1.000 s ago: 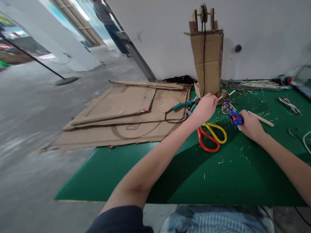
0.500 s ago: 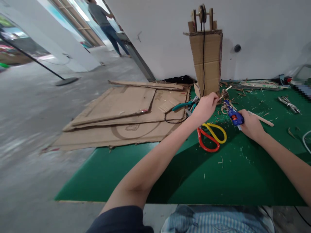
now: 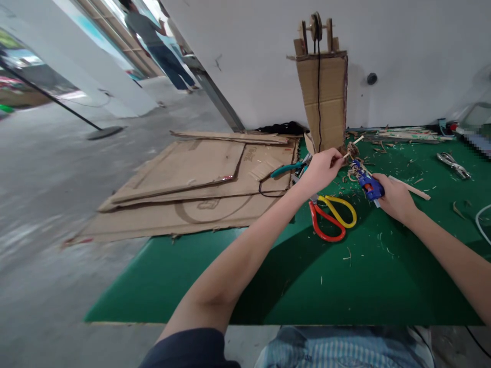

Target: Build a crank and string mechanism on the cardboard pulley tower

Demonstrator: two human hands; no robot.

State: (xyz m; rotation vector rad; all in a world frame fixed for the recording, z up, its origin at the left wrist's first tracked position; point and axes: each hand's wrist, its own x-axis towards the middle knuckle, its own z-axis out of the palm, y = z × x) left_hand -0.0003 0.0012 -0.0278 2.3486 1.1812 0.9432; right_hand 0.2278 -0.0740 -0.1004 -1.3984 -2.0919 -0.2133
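Observation:
My left hand [image 3: 321, 168] is closed in a pinch on a thin wooden stick [image 3: 356, 141] that carries a small brown clump, at the foot of a tall cardboard tower [image 3: 322, 99] with a black string running down it. My right hand [image 3: 393, 195] is wrapped round a blue glue gun [image 3: 366, 182], whose nozzle points at the clump on the stick. Red-and-yellow scissors [image 3: 332, 218] lie on the green mat [image 3: 238, 276] just below both hands.
Teal-handled pliers [image 3: 287, 167] lie left of my left hand. Flat cardboard sheets [image 3: 192, 184] cover the mat's left end. A wooden strip [image 3: 412, 188], metal pliers [image 3: 454, 164] and scraps lie to the right. A person walks in the far doorway [image 3: 153, 41].
Both hands stay at the stick and glue gun, shifted slightly with the view. The person in the background has walked further left.

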